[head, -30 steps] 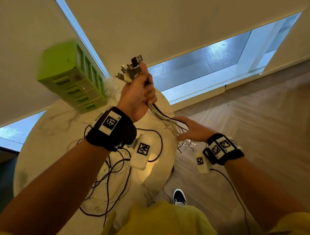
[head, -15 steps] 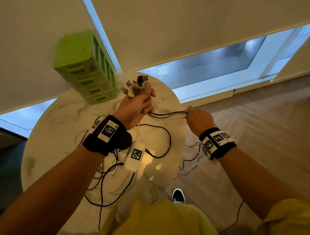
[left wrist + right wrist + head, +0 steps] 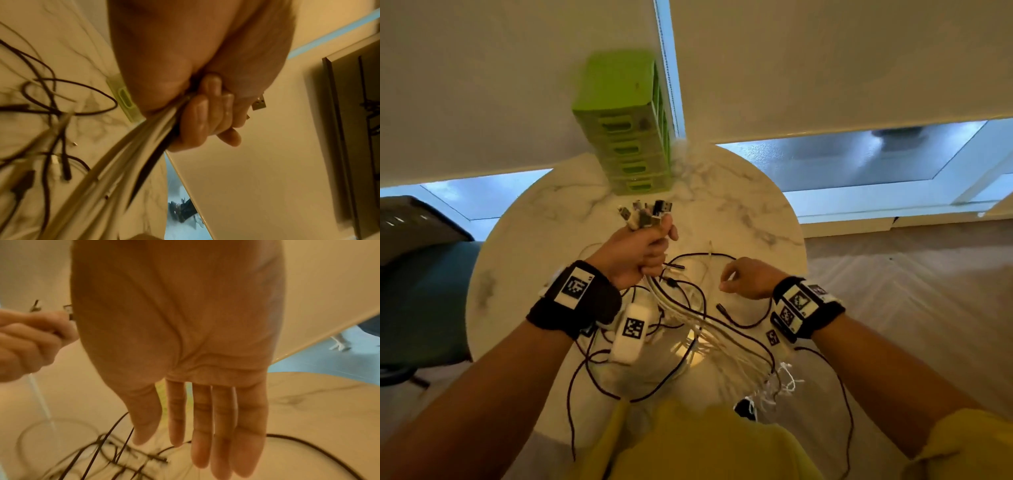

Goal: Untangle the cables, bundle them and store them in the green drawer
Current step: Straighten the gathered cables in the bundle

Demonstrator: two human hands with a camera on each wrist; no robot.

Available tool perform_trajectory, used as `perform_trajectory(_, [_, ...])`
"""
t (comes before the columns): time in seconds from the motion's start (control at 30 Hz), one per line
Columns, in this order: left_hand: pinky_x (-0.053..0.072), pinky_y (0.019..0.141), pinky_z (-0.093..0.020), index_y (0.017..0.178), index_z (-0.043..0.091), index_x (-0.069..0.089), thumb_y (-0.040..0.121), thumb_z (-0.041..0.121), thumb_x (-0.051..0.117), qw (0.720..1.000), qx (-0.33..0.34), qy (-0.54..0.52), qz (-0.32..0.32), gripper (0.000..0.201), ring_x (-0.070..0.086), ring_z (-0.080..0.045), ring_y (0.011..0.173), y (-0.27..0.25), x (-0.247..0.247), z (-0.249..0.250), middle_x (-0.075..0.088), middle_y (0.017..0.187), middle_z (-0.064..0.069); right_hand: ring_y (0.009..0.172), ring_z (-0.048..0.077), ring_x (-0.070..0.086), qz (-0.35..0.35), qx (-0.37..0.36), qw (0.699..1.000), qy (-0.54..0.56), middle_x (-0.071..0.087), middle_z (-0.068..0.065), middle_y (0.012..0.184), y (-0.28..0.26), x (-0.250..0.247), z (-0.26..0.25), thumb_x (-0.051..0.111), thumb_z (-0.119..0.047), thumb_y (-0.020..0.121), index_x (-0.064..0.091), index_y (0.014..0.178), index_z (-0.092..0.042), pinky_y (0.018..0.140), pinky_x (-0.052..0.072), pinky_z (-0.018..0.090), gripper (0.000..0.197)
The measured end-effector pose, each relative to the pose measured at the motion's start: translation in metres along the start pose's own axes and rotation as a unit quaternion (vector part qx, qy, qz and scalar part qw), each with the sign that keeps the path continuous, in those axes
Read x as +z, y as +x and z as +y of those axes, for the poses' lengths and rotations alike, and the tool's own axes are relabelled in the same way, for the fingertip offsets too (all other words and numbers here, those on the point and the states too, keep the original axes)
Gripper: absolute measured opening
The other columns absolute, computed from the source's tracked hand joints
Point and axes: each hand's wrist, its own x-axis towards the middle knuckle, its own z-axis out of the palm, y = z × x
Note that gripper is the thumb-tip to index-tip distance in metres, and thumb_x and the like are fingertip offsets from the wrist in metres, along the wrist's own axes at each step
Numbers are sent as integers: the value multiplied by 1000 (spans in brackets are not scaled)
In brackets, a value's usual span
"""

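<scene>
My left hand (image 3: 650, 246) grips a bunch of white and black cables (image 3: 709, 329) just below their USB plugs (image 3: 645, 214), which stick up out of the fist. In the left wrist view its fingers (image 3: 205, 116) curl round the cable bunch (image 3: 127, 155). The cables trail down over the round marble table (image 3: 739, 192) toward its near edge. My right hand (image 3: 736, 277) hovers over the table beside them, and its fingers (image 3: 205, 426) are straight and hold nothing. The green drawer unit (image 3: 626, 137) stands at the table's far edge with all its drawers shut.
Loose black cable loops (image 3: 722, 257) lie on the table between my hands and run off the near edge. A dark chair (image 3: 421, 291) stands to the left of the table. Wood floor (image 3: 911, 291) lies to the right.
My left hand has come down from head height to just over the table. My right hand, which gripped the cables beside the left hand, has let go and opened; the cables now lie on the table.
</scene>
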Motion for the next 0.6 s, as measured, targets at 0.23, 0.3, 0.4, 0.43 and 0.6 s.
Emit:
perform_trajectory(0.23, [14,39,-21,80,12,52,100,34,41,996,-26,-52,66,32,18,-5,34,-20,-55,-23,22,43,8,107,26,59,-55,73,964,-249,59,6,118,22,55,-17,69,-46,81,53,119,-13,81,45,34,53])
perform_trajectory(0.3, [16,37,-20,80,11,52,101,33,41,994,-24,-71,84,32,20,-5,33,-22,-66,-29,22,43,8,102,24,59,-55,78,974,-204,60,7,115,29,53,-15,67,-42,83,56,113,-14,79,44,32,42])
perform_trajectory(0.4, [17,35,-18,79,11,53,101,31,43,990,-20,-86,105,30,19,-5,34,-22,-76,-38,21,44,8,87,22,57,-33,31,999,-21,60,4,92,34,33,-17,69,-32,84,58,79,-18,73,45,31,19])
perform_trajectory(0.43, [17,35,-19,79,11,53,100,30,44,990,-19,-89,110,29,19,-5,34,-22,-77,-40,21,44,8,82,22,60,-20,11,998,61,61,4,83,32,25,-22,70,-27,84,58,74,-18,72,49,33,18])
perform_trajectory(0.6, [19,37,-18,78,14,54,95,14,55,990,-7,-80,118,17,22,-4,37,-18,-79,-46,25,51,7,67,17,61,-4,-89,952,294,66,9,73,7,4,-68,74,-13,81,59,77,-11,58,51,21,16])
